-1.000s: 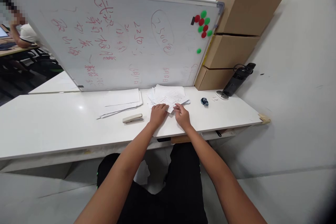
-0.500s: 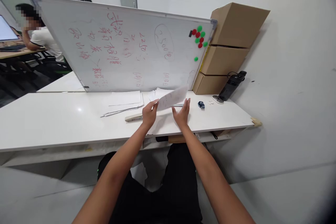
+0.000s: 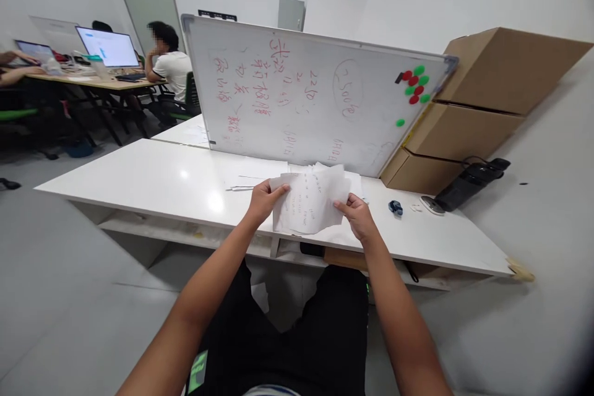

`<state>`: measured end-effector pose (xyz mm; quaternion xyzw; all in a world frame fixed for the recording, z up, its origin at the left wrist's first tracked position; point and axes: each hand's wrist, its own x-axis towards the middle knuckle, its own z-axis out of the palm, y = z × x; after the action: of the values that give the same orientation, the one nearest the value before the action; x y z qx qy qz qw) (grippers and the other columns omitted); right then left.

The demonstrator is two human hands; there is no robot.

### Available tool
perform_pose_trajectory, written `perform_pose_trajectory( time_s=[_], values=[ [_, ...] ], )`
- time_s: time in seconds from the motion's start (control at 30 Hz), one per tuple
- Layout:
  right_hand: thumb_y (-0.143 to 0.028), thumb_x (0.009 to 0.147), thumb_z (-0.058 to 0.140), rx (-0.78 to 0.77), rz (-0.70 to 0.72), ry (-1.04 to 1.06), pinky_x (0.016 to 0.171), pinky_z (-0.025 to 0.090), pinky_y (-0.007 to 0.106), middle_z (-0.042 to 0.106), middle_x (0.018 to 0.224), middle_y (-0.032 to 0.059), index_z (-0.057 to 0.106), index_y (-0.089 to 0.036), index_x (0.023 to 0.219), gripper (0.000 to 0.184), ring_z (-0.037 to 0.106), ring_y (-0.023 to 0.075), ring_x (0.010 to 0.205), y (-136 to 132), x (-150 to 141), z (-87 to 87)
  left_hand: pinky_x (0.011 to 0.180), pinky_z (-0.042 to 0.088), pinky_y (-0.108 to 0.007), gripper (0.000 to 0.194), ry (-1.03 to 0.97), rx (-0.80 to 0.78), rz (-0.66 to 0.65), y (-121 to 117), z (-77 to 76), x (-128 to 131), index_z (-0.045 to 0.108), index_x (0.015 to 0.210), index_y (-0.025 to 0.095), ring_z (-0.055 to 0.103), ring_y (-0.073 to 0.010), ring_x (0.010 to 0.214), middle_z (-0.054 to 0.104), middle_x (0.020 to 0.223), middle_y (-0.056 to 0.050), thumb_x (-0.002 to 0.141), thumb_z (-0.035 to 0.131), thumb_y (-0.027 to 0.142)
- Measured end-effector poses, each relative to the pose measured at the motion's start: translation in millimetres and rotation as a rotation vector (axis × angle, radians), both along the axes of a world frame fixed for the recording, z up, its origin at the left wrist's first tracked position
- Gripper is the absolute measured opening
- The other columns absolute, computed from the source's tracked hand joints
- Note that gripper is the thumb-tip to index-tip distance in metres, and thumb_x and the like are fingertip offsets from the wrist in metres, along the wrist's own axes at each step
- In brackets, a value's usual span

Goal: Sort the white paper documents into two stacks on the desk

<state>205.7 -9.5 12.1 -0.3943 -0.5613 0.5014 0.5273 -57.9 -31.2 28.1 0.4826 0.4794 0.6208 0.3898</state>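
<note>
My left hand (image 3: 265,199) and my right hand (image 3: 357,215) hold sheets of paper (image 3: 309,207) between them, above the front edge of the white desk (image 3: 204,189). Both thumbs press on the near face, which bears faint lines of writing. The sheets look slightly bent, and how many there are I cannot tell. Behind them lie more white papers (image 3: 262,168) on the desktop, partly covered by the held ones. The stapler seen earlier beside my left hand is now hidden.
A whiteboard (image 3: 260,83) with red writing and magnets stands at the back. To the right are stacked cardboard boxes (image 3: 473,130), a black bottle (image 3: 473,182), a mouse (image 3: 431,205) and a small dark blue item (image 3: 395,208). A person (image 3: 171,68) sits at a far table.
My right hand, open beside the paper before, now grips its right side. The paper has turned so its written face is toward me. My view has swung left.
</note>
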Motion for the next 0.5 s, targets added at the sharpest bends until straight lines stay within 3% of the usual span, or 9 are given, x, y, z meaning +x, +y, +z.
perform_pose_trajectory(
  time_s=[0.17,0.33,0.5],
  values=[
    [-0.043,0.066,0.077,0.063,-0.187,0.017,0.082,0.051,0.037,0.072,0.095,0.0062,0.067,-0.018,0.097,0.042,0.064,0.021,0.089,-13,4,2.8,0.064,0.046,-0.026,0.044,0.002,0.082,0.05,-2,1.1,-2,0.067,0.083,0.015,0.059,-0.0179,0.077,0.067,0.081,-0.003,0.07,0.067,0.057],
    [-0.044,0.066,0.077,0.023,-0.24,0.053,0.081,0.052,0.037,0.073,0.095,0.0047,0.069,-0.018,0.093,0.038,0.066,0.0199,0.084,-17,13,-0.5,0.068,0.047,-0.027,0.045,-0.006,0.067,-0.202,-9,-1.2,-9,0.068,0.084,0.016,0.059,-0.0171,0.078,0.066,0.08,-0.003,0.076,0.06,0.059],
    [-0.042,0.064,0.078,0.005,-0.163,0.033,0.086,0.052,0.04,0.072,0.103,0.0068,0.068,-0.018,0.1,0.044,0.066,0.023,0.093,-22,16,-4.9,0.063,0.048,-0.029,0.043,-0.039,0.042,-0.087,-6,-0.6,-7,0.068,0.075,0.015,0.059,-0.0179,0.072,0.064,0.07,-0.002,0.068,0.069,0.057]
  ],
)
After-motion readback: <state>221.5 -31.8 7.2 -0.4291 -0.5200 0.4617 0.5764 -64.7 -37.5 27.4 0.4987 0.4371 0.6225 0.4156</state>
